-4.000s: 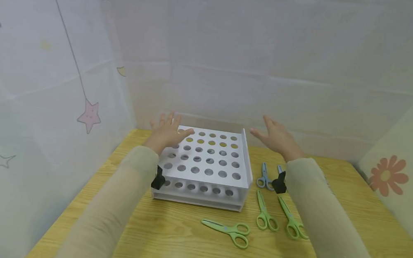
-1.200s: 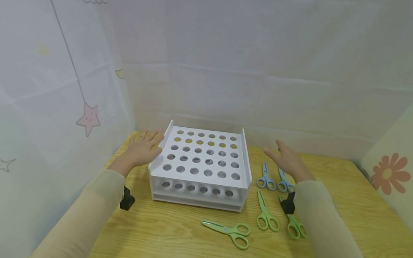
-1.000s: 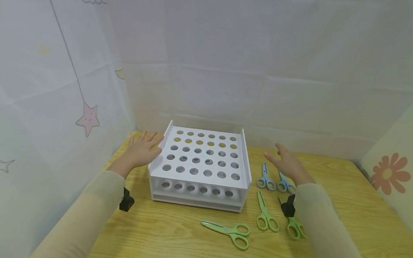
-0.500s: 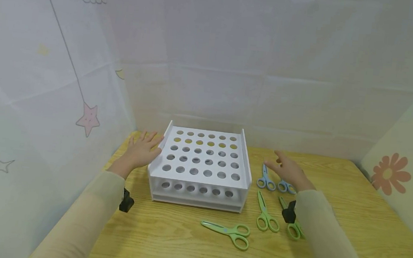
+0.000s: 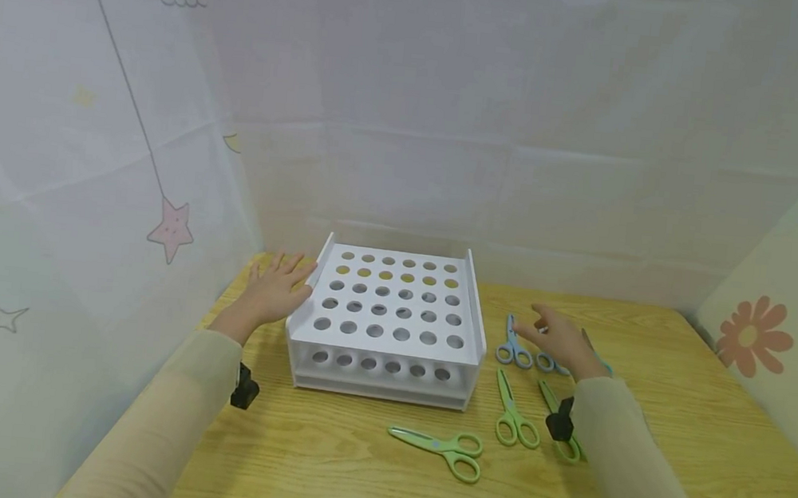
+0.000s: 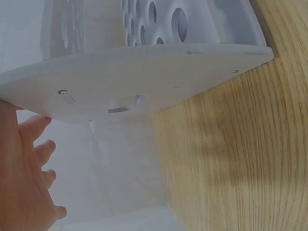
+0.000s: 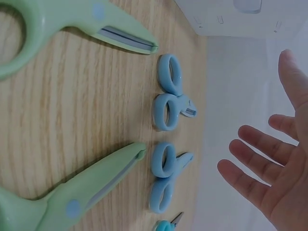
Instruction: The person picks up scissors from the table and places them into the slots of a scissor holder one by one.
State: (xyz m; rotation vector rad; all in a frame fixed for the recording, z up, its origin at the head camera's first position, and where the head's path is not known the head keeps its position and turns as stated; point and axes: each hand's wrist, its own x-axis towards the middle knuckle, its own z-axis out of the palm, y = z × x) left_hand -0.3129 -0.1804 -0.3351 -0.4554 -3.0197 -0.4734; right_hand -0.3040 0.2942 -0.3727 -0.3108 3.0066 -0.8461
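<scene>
A white rack [image 5: 390, 343] with rows of round holes stands on the table. My left hand [image 5: 268, 294] is at its left side panel, fingers spread and thumb at the panel's edge; the left wrist view shows fingertips right beside that panel [image 6: 139, 79]. To the right of the rack, my right hand [image 5: 562, 341] hovers with loosely spread fingers and holds nothing. Below it lie two blue pairs of scissors, the left pair [image 5: 513, 342] in plain sight and the right pair [image 7: 169, 177] partly hidden by the hand in the head view.
Nearer the front lie three green pairs of scissors: one [image 5: 438, 444] before the rack, another [image 5: 509, 408] upright in view, the third [image 5: 552, 396] partly behind the right wrist. A teal pair [image 7: 165, 225] lies farther right. White printed curtains [image 5: 425, 123] surround the wooden table [image 5: 306, 464].
Over four seconds my left hand has moved from above the rack to its left side. My right hand has moved right and sunk lower over the blue scissors, its fingers curving a little.
</scene>
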